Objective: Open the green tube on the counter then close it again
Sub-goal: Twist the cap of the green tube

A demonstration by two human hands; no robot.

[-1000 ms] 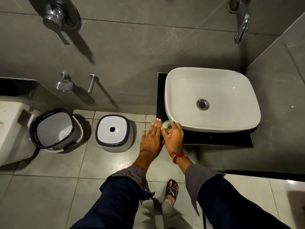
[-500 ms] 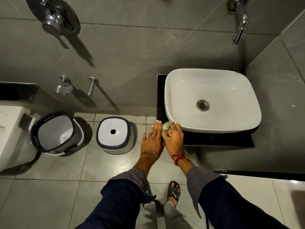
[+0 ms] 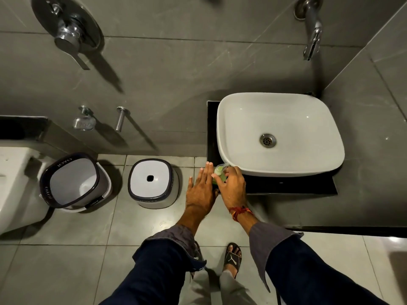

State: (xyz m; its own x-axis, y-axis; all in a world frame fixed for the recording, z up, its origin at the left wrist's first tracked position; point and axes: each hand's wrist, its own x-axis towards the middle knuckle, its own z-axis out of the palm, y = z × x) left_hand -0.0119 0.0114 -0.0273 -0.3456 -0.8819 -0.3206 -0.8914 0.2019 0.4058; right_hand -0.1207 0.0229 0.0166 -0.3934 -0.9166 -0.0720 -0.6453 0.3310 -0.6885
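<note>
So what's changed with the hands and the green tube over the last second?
Almost nothing. The right hand is still curled over the green tube at the counter's front corner, and the left hand still lies flat-fingered beside it. No visible grasp or release; only the view shifted slightly.

Glossy white ceramic basin (image 3: 308, 119), polished black counter (image 3: 286, 186), chrome tap (image 3: 311, 38)

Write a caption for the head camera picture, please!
Both hands, left and right, work a green tube beside the white sink.
</note>
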